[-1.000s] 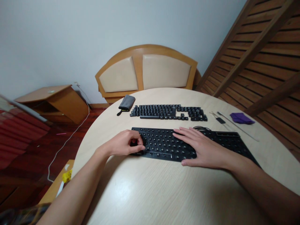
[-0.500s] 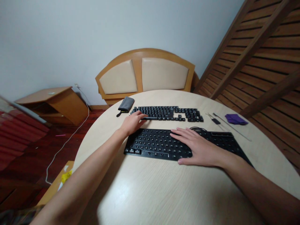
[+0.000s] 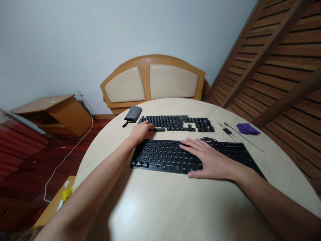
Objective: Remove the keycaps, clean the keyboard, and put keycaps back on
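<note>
A black keyboard base (image 3: 163, 155) with most keycaps off lies on the round pale table (image 3: 175, 207). Behind it, loose black keycaps (image 3: 175, 122) are laid out in rows. My left hand (image 3: 140, 131) reaches to the left end of those rows, its fingers curled at the long spacebar keycap (image 3: 157, 129); whether it grips that keycap I cannot make out. My right hand (image 3: 209, 159) lies flat and open on the middle of the keyboard base.
A grey pouch (image 3: 132, 114) lies at the table's back left. Thin metal tools (image 3: 227, 130) and a purple cloth (image 3: 247, 128) sit at the right. A padded chair back (image 3: 150, 82) stands beyond the table. A wooden side table (image 3: 54, 112) and white cable (image 3: 72, 147) are at the left.
My left hand left the keyboard's lower left corner and moved forward to the keycap rows, stopping at the spacebar keycap. The right hand stayed flat on the keyboard.
</note>
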Available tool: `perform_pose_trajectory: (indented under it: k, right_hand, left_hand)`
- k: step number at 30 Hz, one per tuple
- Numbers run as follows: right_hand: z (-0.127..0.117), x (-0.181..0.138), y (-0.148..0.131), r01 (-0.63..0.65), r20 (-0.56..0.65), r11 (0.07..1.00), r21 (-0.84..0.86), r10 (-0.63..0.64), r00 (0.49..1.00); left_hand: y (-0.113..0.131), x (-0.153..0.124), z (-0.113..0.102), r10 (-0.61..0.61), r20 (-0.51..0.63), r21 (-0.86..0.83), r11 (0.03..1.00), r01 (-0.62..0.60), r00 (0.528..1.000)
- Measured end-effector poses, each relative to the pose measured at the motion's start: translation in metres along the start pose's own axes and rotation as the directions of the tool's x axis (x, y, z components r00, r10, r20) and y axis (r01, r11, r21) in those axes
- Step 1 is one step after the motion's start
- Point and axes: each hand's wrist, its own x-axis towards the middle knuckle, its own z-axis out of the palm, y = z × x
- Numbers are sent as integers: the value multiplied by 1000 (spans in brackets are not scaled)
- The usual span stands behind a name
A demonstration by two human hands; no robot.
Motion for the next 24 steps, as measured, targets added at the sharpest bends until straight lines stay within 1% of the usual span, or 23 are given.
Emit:
perform_pose_trajectory:
  k: [4, 7, 9, 11, 12, 14, 16, 17, 20, 24]
  right_hand:
    - [0, 0, 0, 7, -13, 1000, 15, -7, 1000]
    - [1, 0, 0, 9, -20, 1000, 12, -9, 1000]
    - [1, 0, 1, 11, -17, 1000, 2, -10, 1000]
    - [1, 0, 1, 11, -9, 1000, -16, -11, 1000]
    - [1, 0, 0, 9, -10, 1000, -24, -10, 1000]
    - [0, 1, -2, 4, -43, 999, -37, -5, 999]
    - [-2, 3, -7, 5, -117, 999, -41, -9, 993]
    - [-3, 4, -11, 15, -162, 999, -43, -22, 987]
    - [-5, 7, -23, 87, -265, 995, -40, -95, 960]
    - [-4, 11, -37, 146, -326, 989, -18, -144, 934]
  left_hand:
    - [-8, -12, -6, -3, -31, -10, 1000, 3, 1000]
    - [-7, -26, -16, -2, -83, -21, 1000, 0, 997]
    - [1, -39, -23, -7, -130, -40, 999, 2, 992]
    - [14, -53, -29, -15, -178, -81, 997, 0, 984]
    - [21, -61, -30, -7, -197, -170, 985, -27, 980]
    - [35, -75, -31, 42, -156, -348, 933, -95, 987]
    - [46, -87, -28, 91, -104, -494, 860, -130, 990]
    - [49, -91, -26, 127, -67, -538, 831, -143, 990]
    - [55, -98, -22, 181, -5, -605, 782, -147, 984]
    - [58, -99, -22, 198, 40, -686, 718, -118, 979]
